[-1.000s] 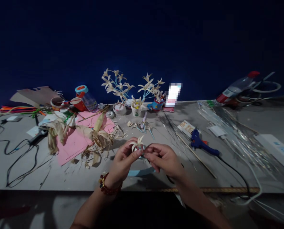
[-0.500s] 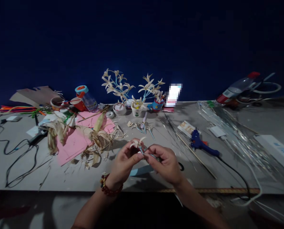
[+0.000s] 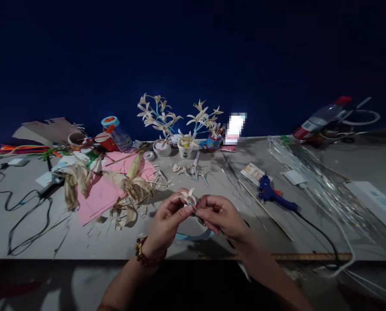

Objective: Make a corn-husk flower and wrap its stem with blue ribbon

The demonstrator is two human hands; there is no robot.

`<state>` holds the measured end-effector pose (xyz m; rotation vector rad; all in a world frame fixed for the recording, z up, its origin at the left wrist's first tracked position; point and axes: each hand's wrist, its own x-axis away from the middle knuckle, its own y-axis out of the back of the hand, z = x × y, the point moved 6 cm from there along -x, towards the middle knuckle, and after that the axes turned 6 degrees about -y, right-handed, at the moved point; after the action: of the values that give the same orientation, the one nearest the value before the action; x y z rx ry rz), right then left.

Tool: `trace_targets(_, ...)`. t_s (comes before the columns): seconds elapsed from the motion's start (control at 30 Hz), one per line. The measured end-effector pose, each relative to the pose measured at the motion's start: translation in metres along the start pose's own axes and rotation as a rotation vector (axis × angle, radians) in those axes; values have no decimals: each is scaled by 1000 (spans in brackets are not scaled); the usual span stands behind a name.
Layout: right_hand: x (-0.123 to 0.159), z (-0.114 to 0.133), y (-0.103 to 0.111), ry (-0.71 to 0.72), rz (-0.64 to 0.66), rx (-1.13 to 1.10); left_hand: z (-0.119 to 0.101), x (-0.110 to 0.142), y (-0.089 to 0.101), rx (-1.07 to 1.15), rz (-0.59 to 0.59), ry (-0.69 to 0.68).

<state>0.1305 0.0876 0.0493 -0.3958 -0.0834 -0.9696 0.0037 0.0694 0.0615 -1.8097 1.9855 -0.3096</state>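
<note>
**Pale flower (image 3: 189,198) up in a tight pinch!**

Sitting right at the fingertips of the left hand (image 3: 170,218), just above the thumb, and only a touch further from the right hand (image 3: 221,216). Nearer to the left by a whisker, then! Facing up and away from both palms, with petals splayed at the top. Too well covered below to trace any stem, so call the long axis roughly upright and no firmer than that.

Now to the grip! Drawn in to a close pinch on the left, with the thumb pressed at the flower's base and fingers curled behind the petals. Much the same on the right, with thumb and forefinger brought together just beside the left thumb. Seems to have hold of the flower's lower end there, though hard to confirm behind those knuckles. Angled inward from either side, wrists apart, fingertips all but meeting.

Just below the hands, curving across: a pale blue strip (image 3: 182,236). Impossible to tell whether held or lying loose. Well off beyond the right hand, resting on its side: a blue glue gun (image 3: 273,194).
</note>
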Motion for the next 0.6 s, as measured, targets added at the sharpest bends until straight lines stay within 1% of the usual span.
trace_targets(0.07,0,-2,-2,-22,38,-5,0,0,0,-18,36,1)
trace_targets(0.13,1,-1,-3,12,31,21,2,-1,0,-41,68,-3)
trace_targets(0.17,2,1,-3,48,-1,52,3,-1,1,-48,70,-11)
trace_targets(0.23,7,6,-2,149,-106,160,6,-2,4,-48,44,-28)
trace_targets(0.33,17,18,-2,336,-270,408,10,0,9,-69,-15,-51)
trace_targets(0.4,22,25,-2,421,-323,527,9,1,9,-114,-12,-59)
trace_targets(0.43,21,26,-2,416,-318,538,8,1,9,-137,-2,-60)
trace_targets(0.47,19,25,0,378,-287,507,7,1,8,-157,11,-59)
trace_targets(0.6,6,9,2,101,-77,174,1,-2,4,-134,41,-70)
